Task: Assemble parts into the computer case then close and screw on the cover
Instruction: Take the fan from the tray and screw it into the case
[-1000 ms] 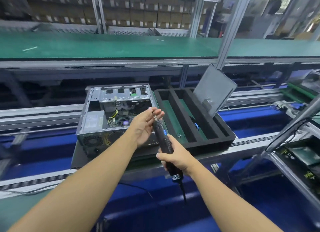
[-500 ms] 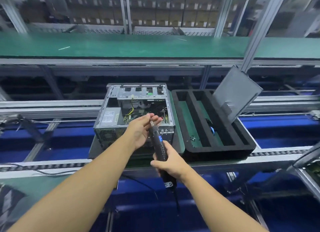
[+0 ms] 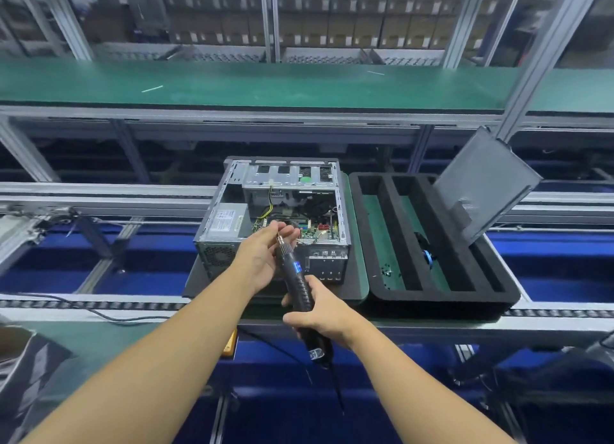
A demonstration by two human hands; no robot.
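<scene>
An open computer case (image 3: 232,191) lies on its side on a dark pallet, its power supply, cables and motherboard showing. My right hand (image 3: 320,314) grips a black electric screwdriver (image 3: 295,277) by the handle, bit pointing up and away. My left hand (image 3: 265,257) reaches to the bit end, fingertips pinching at the tip; whether a screw sits there is too small to tell. Both hands hover in front of the case's near side. The grey side cover (image 3: 485,184) leans upright against the far right of a black foam tray (image 3: 432,297).
The foam tray has long slots with a green base, a blue part (image 3: 427,257) and small screws (image 3: 385,272) in it. Roller conveyor rails (image 3: 99,191) run left to right. A green shelf (image 3: 265,85) spans above. A cord (image 3: 335,387) hangs from the screwdriver.
The view has swung left, so the case and tray sit further right in frame. My hands stay together at the screwdriver's tip, with the left fingers slightly shifted.
</scene>
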